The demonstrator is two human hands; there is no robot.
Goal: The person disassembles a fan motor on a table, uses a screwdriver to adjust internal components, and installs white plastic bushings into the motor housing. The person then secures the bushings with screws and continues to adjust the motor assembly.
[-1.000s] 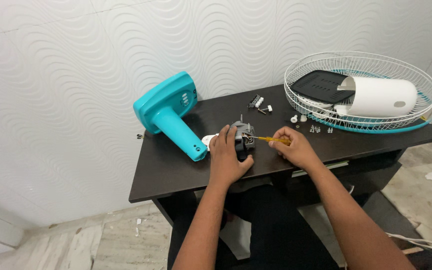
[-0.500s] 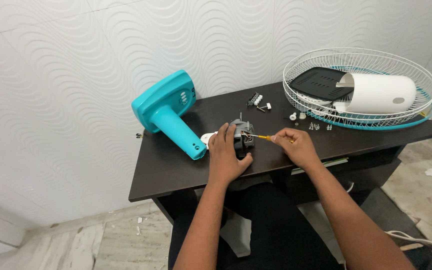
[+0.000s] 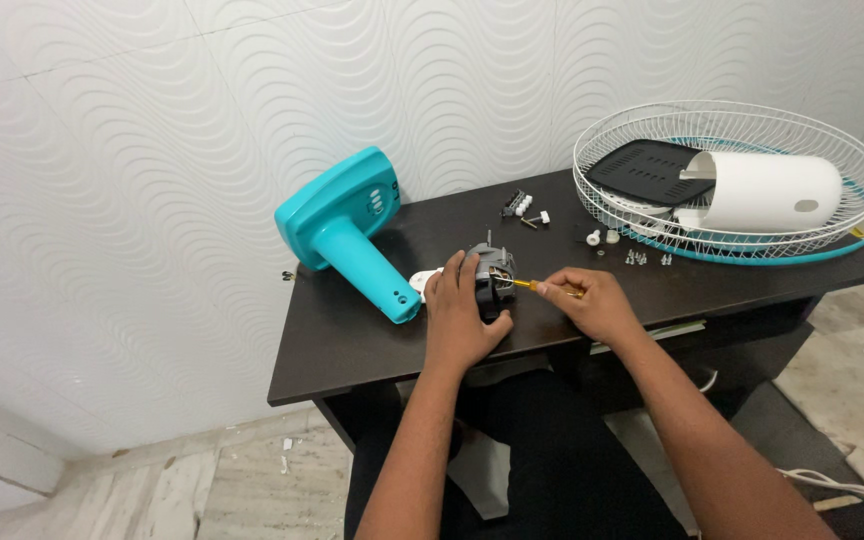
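2 hands: 1 motor, 1 screwdriver.

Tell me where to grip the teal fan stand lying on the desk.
Grip the teal fan stand by its round neck, coming from above. It lies on its side, neck pointing toward the desk's front, its wide flat base against the wall.

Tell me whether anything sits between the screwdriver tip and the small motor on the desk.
Nothing visible does. The right hand holds the yellow-handled screwdriver, and its shaft runs straight to the side of the small motor. The left hand grips the motor from its other side, away from the tip. The loose screws lie farther off by the wire fan guard.
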